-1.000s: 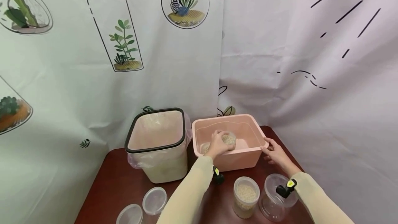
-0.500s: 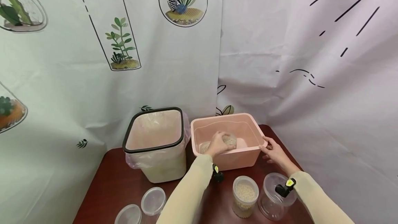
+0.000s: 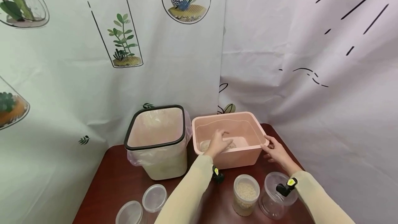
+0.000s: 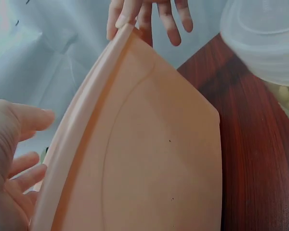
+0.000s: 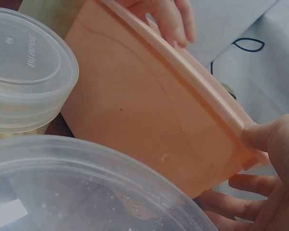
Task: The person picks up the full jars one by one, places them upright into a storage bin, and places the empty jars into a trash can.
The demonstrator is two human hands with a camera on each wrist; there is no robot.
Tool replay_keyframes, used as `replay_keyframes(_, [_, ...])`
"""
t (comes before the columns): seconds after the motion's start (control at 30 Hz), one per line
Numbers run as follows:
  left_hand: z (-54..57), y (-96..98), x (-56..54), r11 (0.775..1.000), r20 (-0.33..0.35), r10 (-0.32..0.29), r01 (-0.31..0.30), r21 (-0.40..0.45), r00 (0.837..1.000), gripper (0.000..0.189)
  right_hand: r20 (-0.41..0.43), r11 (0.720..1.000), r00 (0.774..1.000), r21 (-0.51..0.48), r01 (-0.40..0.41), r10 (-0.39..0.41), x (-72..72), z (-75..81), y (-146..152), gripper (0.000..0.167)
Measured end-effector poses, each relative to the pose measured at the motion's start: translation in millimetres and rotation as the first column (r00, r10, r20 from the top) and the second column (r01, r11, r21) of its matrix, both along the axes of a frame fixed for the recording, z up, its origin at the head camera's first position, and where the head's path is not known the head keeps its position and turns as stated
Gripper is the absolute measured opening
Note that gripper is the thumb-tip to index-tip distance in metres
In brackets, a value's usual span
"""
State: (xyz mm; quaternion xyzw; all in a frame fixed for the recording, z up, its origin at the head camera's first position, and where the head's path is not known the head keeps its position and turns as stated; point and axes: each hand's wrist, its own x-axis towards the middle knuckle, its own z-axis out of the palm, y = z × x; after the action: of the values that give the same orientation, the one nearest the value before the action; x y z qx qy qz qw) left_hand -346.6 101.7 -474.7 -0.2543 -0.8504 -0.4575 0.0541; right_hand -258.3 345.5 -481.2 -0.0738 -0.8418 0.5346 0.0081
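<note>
My left hand (image 3: 218,143) reaches over the front rim of the pink plastic bin (image 3: 237,158), fingers spread and nothing held between them. Just beneath it, partly covered by the hand and rim, lies a clear container of pale grains (image 3: 231,146). A second such container (image 3: 205,145) stands at the bin's left end. At the front right corner, my right hand (image 3: 276,152) pinches the rim, thumb on top and fingers under it, as the right wrist view shows. In the left wrist view, my left thumb and fingers (image 4: 26,178) lie past the rim, partly hidden by it.
Left of the bin stands a lined trash can (image 3: 164,165). A lidded jar of pale grains (image 3: 245,196) and a clear lidded jar (image 3: 275,199) stand in front of the bin. Two more lidded containers, one of them near the front left (image 3: 154,198), stand on the dark red table (image 3: 102,189).
My left hand has let go of the grain container, which now sits lower in the bin, and its fingers have spread. My right hand has stayed on the rim.
</note>
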Motion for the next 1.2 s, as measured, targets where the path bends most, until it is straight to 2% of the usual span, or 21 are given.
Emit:
replay_keyframes(0.13, [2.3,-1.9,5.5,0.998,-0.145,0.015,-0.006,0.062,0.989,0.029,-0.001,1.000,1.000,-0.003,0.000,0.000,-0.9,0.2,1.9,0.062])
replay_keyframes(0.23, [4.7,-3.8,10.4,0.994,-0.194,0.032,-0.011,0.111,0.980,0.029,-0.004,1.000,1.000,-0.009,0.002,-0.002,-1.7,0.0,3.5,0.062])
replay_keyframes(0.33, [7.8,-5.8,16.0,0.987,-0.196,0.043,-0.011,0.160,0.980,0.029,-0.010,1.000,1.000,-0.013,0.003,-0.003,-2.2,-0.8,4.5,0.062])
replay_keyframes(0.47, [16.1,-8.0,25.9,0.974,-0.165,0.037,0.001,0.227,0.986,0.029,-0.011,1.000,1.000,-0.012,-0.001,0.001,-1.9,-2.4,5.1,0.063])
replay_keyframes(0.67, [27.7,-12.3,44.8,0.954,-0.190,-0.014,0.070,0.293,0.982,0.028,-0.010,1.000,1.000,-0.019,-0.003,0.003,-1.6,-4.9,4.6,0.064])
replay_keyframes(0.8, [29.3,-15.5,58.4,0.951,-0.227,-0.046,0.112,0.287,0.973,0.028,-0.009,1.000,1.000,-0.025,-0.004,0.004,-1.0,-4.8,3.2,0.063])
replay_keyframes(0.93, [25.9,-19.2,72.3,0.954,-0.259,-0.076,0.146,0.263,0.963,0.028,0.000,1.000,1.000,-0.025,-0.004,0.004,0.1,-3.7,2.3,0.064])
replay_keyframes(1.2, [8.8,-26.5,97.8,0.956,-0.345,-0.142,0.219,0.194,0.928,0.033,0.015,1.000,1.000,-0.022,-0.007,0.007,0.6,-1.7,1.4,0.066])
